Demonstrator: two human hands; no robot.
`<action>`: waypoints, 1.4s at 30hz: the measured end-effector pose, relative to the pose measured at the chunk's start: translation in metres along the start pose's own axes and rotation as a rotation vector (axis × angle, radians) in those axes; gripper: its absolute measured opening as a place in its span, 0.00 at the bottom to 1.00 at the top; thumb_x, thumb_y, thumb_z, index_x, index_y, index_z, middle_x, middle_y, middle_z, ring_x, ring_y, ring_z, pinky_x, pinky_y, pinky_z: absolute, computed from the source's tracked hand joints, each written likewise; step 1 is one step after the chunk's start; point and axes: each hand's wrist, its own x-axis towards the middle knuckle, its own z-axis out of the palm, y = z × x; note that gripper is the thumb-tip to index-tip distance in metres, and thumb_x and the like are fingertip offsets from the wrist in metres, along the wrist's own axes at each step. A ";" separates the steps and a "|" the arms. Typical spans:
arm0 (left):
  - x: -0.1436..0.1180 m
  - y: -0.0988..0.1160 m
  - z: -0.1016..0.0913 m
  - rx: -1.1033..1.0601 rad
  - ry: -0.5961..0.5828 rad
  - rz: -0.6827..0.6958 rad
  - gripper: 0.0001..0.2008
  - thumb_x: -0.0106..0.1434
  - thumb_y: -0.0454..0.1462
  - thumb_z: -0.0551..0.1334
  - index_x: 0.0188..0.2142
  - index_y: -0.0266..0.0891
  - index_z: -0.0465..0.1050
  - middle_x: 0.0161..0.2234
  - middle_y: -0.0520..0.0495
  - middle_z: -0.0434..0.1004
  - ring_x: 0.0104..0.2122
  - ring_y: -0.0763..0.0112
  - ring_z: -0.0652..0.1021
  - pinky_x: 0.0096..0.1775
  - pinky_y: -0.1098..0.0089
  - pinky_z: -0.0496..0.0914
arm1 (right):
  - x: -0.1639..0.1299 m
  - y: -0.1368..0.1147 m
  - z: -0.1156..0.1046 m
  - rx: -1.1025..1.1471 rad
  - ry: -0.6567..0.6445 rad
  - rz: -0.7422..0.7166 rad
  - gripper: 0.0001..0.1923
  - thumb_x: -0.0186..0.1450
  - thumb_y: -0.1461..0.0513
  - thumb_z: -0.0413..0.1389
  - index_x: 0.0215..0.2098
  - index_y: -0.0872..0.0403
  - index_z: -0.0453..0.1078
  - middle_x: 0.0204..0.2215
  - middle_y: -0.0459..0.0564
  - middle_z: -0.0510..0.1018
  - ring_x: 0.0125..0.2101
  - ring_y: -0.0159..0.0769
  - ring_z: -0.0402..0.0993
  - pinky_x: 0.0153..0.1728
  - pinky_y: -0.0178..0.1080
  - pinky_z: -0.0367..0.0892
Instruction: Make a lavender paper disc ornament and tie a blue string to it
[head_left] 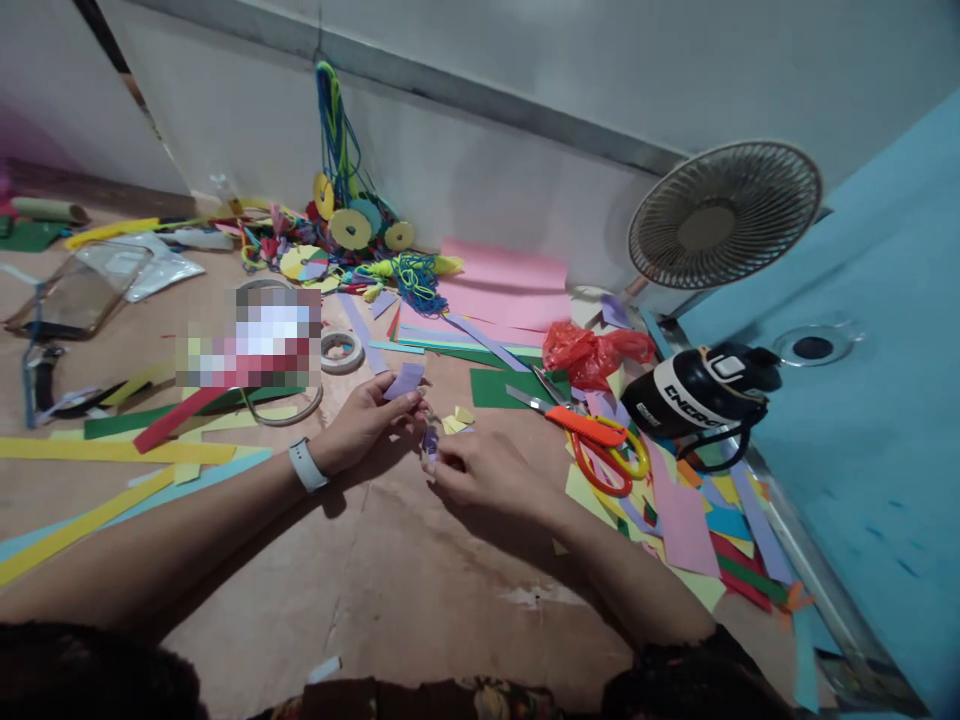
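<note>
Near the middle of the table, my left hand (373, 420) pinches a small purple piece of paper (407, 379) between thumb and fingers. Just to its right and a little nearer to me, my right hand (484, 475) is closed at the fingertips on another small purple paper piece (430, 440), partly hidden by the fingers. The two hands are close together. Small yellow paper pieces (459, 420) lie on the table right behind my right hand. A roll of tape (341, 352) lies beyond my left hand.
Right of my hands lie an orange cutter knife (585, 424), scissors (600, 465), a red plastic bag (592, 355), paper scraps (686, 525) and a black bottle (697, 395). A fan (724, 215) stands behind. Coloured strips (112, 450) lie left; cords with discs (337, 150) hang behind.
</note>
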 end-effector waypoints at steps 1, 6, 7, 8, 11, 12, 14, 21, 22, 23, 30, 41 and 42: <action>-0.001 0.000 0.001 -0.012 -0.006 0.002 0.13 0.57 0.39 0.69 0.38 0.36 0.69 0.29 0.51 0.76 0.26 0.78 0.75 0.28 0.79 0.69 | 0.002 0.003 -0.002 0.096 0.058 -0.007 0.13 0.66 0.59 0.53 0.25 0.55 0.69 0.21 0.44 0.73 0.22 0.28 0.64 0.25 0.32 0.53; -0.005 0.000 0.011 -0.061 -0.053 0.011 0.11 0.58 0.37 0.68 0.37 0.35 0.71 0.34 0.48 0.77 0.32 0.72 0.78 0.34 0.74 0.73 | 0.011 0.015 -0.005 0.286 0.460 -0.007 0.10 0.66 0.58 0.54 0.29 0.54 0.70 0.27 0.45 0.76 0.27 0.30 0.70 0.30 0.32 0.61; -0.006 0.001 0.013 -0.076 -0.070 0.011 0.10 0.59 0.37 0.68 0.37 0.34 0.72 0.35 0.47 0.77 0.33 0.72 0.78 0.35 0.74 0.73 | 0.012 0.016 -0.003 0.273 0.489 -0.023 0.09 0.67 0.59 0.54 0.30 0.54 0.71 0.28 0.46 0.76 0.28 0.31 0.71 0.32 0.33 0.62; -0.007 0.001 0.015 -0.096 -0.081 0.009 0.10 0.59 0.37 0.67 0.38 0.34 0.72 0.36 0.47 0.77 0.34 0.72 0.78 0.36 0.73 0.73 | 0.013 0.018 -0.001 0.258 0.500 -0.039 0.09 0.67 0.60 0.53 0.31 0.54 0.71 0.29 0.47 0.77 0.30 0.32 0.72 0.33 0.33 0.63; -0.009 0.002 0.019 -0.144 -0.088 -0.002 0.09 0.59 0.37 0.67 0.38 0.34 0.73 0.36 0.46 0.77 0.34 0.72 0.78 0.37 0.72 0.74 | 0.015 0.021 0.005 0.215 0.503 -0.069 0.08 0.68 0.61 0.52 0.34 0.54 0.72 0.31 0.49 0.77 0.33 0.33 0.72 0.35 0.35 0.64; -0.010 0.002 0.020 -0.151 -0.088 -0.006 0.09 0.59 0.37 0.68 0.37 0.34 0.73 0.36 0.46 0.77 0.34 0.71 0.78 0.37 0.72 0.74 | 0.016 0.022 0.006 0.200 0.510 -0.073 0.08 0.68 0.61 0.52 0.34 0.54 0.71 0.31 0.49 0.76 0.33 0.33 0.72 0.36 0.35 0.64; -0.011 0.003 0.021 -0.162 -0.098 -0.023 0.10 0.58 0.36 0.68 0.37 0.34 0.73 0.35 0.46 0.78 0.34 0.71 0.78 0.38 0.71 0.74 | 0.018 0.024 0.009 0.183 0.547 -0.065 0.06 0.67 0.61 0.54 0.33 0.54 0.70 0.31 0.48 0.75 0.32 0.33 0.71 0.35 0.35 0.64; -0.012 0.007 0.021 -0.145 -0.077 -0.029 0.12 0.57 0.36 0.69 0.39 0.35 0.73 0.34 0.48 0.78 0.32 0.71 0.79 0.37 0.70 0.74 | 0.023 0.028 0.015 0.302 0.671 -0.022 0.07 0.63 0.59 0.59 0.36 0.53 0.69 0.31 0.46 0.73 0.30 0.31 0.70 0.29 0.33 0.65; -0.012 0.007 0.021 -0.131 -0.072 -0.027 0.12 0.57 0.36 0.69 0.39 0.34 0.73 0.34 0.47 0.78 0.32 0.71 0.79 0.37 0.70 0.74 | 0.024 0.028 0.015 0.279 0.701 -0.063 0.05 0.64 0.59 0.58 0.34 0.53 0.69 0.31 0.46 0.73 0.31 0.32 0.70 0.30 0.34 0.65; -0.012 0.007 0.021 -0.127 -0.067 -0.028 0.13 0.57 0.36 0.69 0.40 0.34 0.73 0.35 0.47 0.78 0.33 0.70 0.79 0.37 0.70 0.74 | 0.024 0.029 0.015 0.239 0.738 -0.114 0.05 0.64 0.60 0.58 0.32 0.53 0.69 0.30 0.47 0.73 0.32 0.32 0.70 0.31 0.35 0.66; -0.012 0.007 0.024 -0.243 -0.100 -0.050 0.12 0.56 0.35 0.70 0.37 0.34 0.72 0.33 0.46 0.78 0.30 0.71 0.78 0.34 0.71 0.74 | 0.020 0.040 0.022 -0.361 0.819 -0.427 0.05 0.66 0.65 0.54 0.38 0.54 0.72 0.34 0.51 0.78 0.36 0.36 0.71 0.37 0.39 0.63; -0.010 0.005 0.019 -0.183 -0.067 -0.028 0.13 0.54 0.34 0.71 0.37 0.35 0.71 0.31 0.49 0.77 0.28 0.74 0.77 0.33 0.73 0.73 | 0.018 0.033 0.022 -0.160 0.655 -0.259 0.08 0.65 0.61 0.54 0.39 0.52 0.75 0.37 0.54 0.77 0.39 0.40 0.72 0.41 0.44 0.65; -0.010 0.004 0.019 -0.186 -0.077 -0.030 0.14 0.54 0.34 0.71 0.37 0.35 0.71 0.32 0.48 0.77 0.29 0.73 0.77 0.34 0.72 0.73 | 0.019 0.034 0.021 -0.120 0.651 -0.241 0.09 0.65 0.60 0.54 0.40 0.53 0.74 0.38 0.54 0.77 0.40 0.41 0.72 0.42 0.44 0.65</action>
